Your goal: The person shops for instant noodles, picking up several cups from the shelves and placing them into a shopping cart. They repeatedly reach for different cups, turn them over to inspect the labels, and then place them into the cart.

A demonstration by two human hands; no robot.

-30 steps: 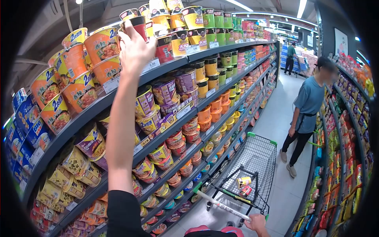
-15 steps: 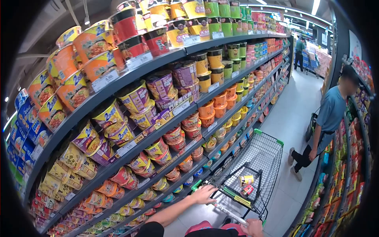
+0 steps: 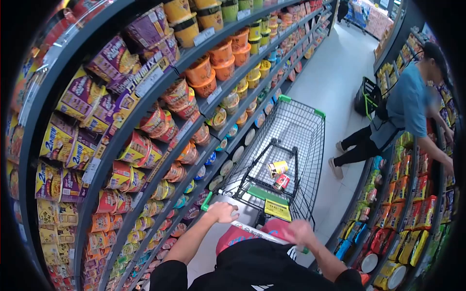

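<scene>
Cart [image 3: 310, 160], shelf edge [image 3: 224, 30] left, bare floor [image 3: 335, 199] right; left grip [image 3: 224, 212], right grip [image 3: 302, 234] clasping handle [image 3: 259, 232]

Open route: over handle [image 3: 255, 230] and yellow placard [image 3: 277, 210], down into open-topped cart [image 3: 319, 113]; mesh walls bar sideways entry. Left: stocked shelves [image 3: 218, 30] close beside cart. Right: floor strip [image 3: 318, 68], bounded by person [image 3: 405, 104], black basket [image 3: 367, 96], shelved packets [image 3: 425, 211].

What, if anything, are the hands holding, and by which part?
A shopping cart, by its push handle: the left hand near the handle's left end, the right hand, slightly blurred, near its right end.
</scene>
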